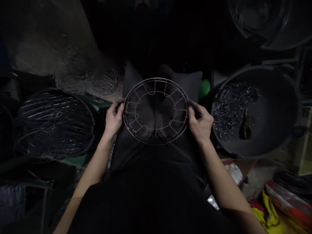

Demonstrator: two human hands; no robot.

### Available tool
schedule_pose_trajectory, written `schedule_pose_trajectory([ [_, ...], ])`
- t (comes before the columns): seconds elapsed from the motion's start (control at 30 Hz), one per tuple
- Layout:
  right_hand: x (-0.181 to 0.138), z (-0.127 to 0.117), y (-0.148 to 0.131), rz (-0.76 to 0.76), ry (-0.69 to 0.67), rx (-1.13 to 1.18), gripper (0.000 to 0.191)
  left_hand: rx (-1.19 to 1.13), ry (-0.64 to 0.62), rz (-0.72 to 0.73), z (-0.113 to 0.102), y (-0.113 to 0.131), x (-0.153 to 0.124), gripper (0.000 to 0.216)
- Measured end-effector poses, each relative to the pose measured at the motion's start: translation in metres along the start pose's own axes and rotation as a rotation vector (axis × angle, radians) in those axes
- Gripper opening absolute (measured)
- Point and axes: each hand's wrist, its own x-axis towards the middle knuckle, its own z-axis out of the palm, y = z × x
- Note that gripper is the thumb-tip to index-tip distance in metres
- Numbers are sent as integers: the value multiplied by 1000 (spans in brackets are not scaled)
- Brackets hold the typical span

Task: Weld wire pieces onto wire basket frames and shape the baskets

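Observation:
A round wire frame (pixel 138 85) is held level over my lap. It has a double outer ring, a smaller inner ring and several bent wire loops joining them. My left hand (pixel 114 117) grips its left rim between thumb and fingers. On the opposite side, my right hand (pixel 201 122) pinches the right rim the same way. Dark trousers (pixel 156 156) show through the open middle of the frame.
To the left, a tub (pixel 93 122) is heaped with long wires. A large dark basin (pixel 270 113) on the right contains small bent wire pieces and yellow-handled pliers (pixel 248 130). Wire rings (pixel 105 80) lie on the floor at the upper left. A green round object (pixel 204 87) stands beside my knee.

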Motion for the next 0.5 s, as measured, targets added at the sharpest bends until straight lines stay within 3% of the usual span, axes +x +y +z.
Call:
schedule_pose_trajectory([
  [0.17, 4, 0, 2, 128, -110, 248, 33, -54, -75, 6, -5, -5, 5, 36],
  [0.33, 0, -1, -4, 45, -34, 142, 32, -151, -35, -29, -1, -8, 8, 33],
  [0.5, 6, 2, 2, 69, -48, 167, 30, -411, -21, -216, 1, -1, 8, 37],
])
